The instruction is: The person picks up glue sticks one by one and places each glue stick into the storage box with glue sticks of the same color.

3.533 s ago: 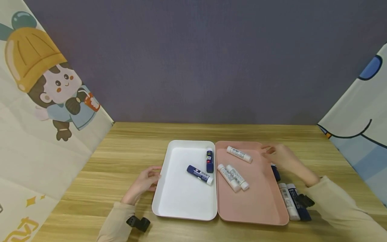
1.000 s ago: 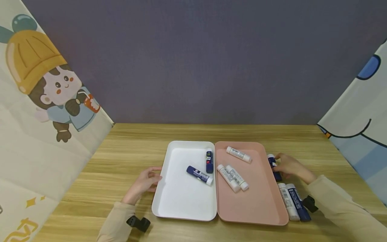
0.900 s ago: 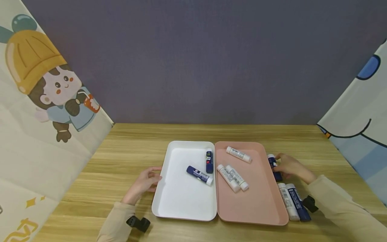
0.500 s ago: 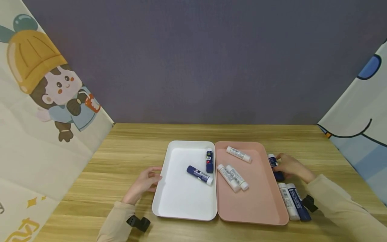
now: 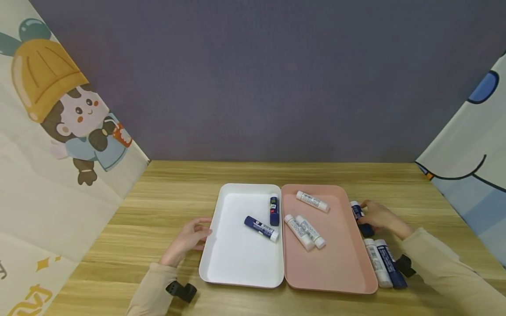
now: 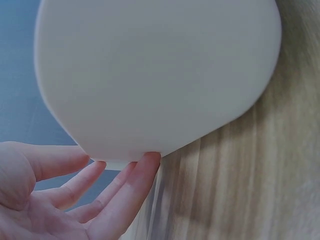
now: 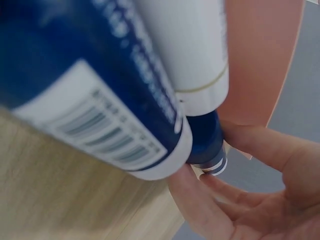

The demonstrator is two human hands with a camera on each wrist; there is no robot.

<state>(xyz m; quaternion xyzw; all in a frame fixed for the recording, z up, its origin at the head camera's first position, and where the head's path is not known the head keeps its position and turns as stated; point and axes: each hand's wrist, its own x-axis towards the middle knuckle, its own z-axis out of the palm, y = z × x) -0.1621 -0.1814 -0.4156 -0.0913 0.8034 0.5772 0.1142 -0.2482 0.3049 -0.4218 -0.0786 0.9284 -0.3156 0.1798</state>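
Observation:
My left hand (image 5: 189,239) rests its fingertips against the left side of the white tray (image 5: 241,267); in the left wrist view, fairly straight fingers (image 6: 130,197) touch its outer wall. Two blue glue sticks (image 5: 261,228) lie in that tray. To the right, my right hand (image 5: 379,216) holds a blue glue stick (image 5: 356,210) on the table, beside the pink tray (image 5: 332,276). Thumb and fingers sit on either side of this glue stick (image 7: 207,137) in the right wrist view, where nearer sticks partly hide it. Three white glue sticks (image 5: 312,201) lie in the pink tray.
A white glue stick (image 5: 377,263) and another blue glue stick (image 5: 390,263) lie side by side along the pink tray's right edge, near my right wrist. Both trays stand side by side on the wooden table (image 5: 178,188). A grey panel (image 5: 276,79) rises behind.
My right hand has come down from over the pink tray's far right rim to the blue glue stick. That stick's near end has shifted slightly right. The left hand stays put.

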